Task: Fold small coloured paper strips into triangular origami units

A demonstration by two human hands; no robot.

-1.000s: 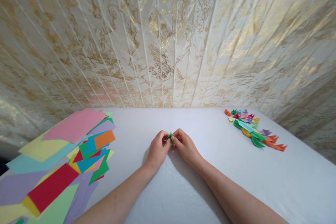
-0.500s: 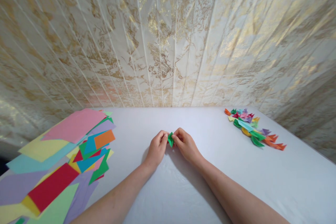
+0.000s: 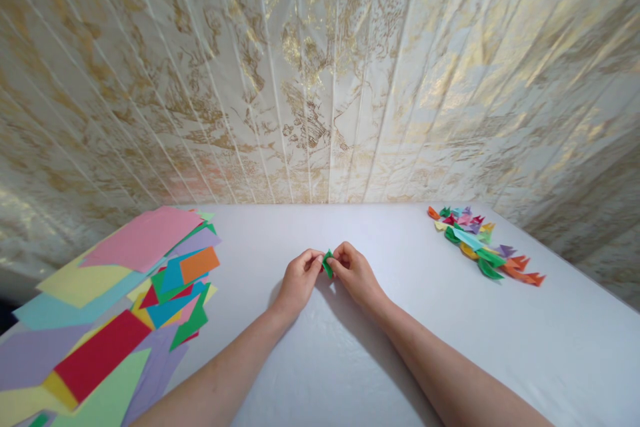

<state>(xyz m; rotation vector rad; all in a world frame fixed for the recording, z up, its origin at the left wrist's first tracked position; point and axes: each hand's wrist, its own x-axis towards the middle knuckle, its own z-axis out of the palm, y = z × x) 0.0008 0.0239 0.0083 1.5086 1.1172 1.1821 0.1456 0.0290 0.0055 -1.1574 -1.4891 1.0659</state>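
A small folded green paper piece (image 3: pixel 327 263) is pinched between both of my hands over the middle of the white table (image 3: pixel 380 360). My left hand (image 3: pixel 299 281) grips its left side with curled fingers. My right hand (image 3: pixel 354 273) grips its right side, fingers closed as well. Most of the paper is hidden by my fingertips; only a green corner shows between them.
A loose heap of coloured paper sheets (image 3: pixel 115 300) covers the table's left side. A cluster of small folded coloured pieces (image 3: pixel 480 247) lies at the far right. A cream and gold patterned wall (image 3: pixel 320 73) rises behind the table.
Both hands have shifted a little away from me with the green piece, and the fingers have reworked their grip on it. Everything else is unchanged.
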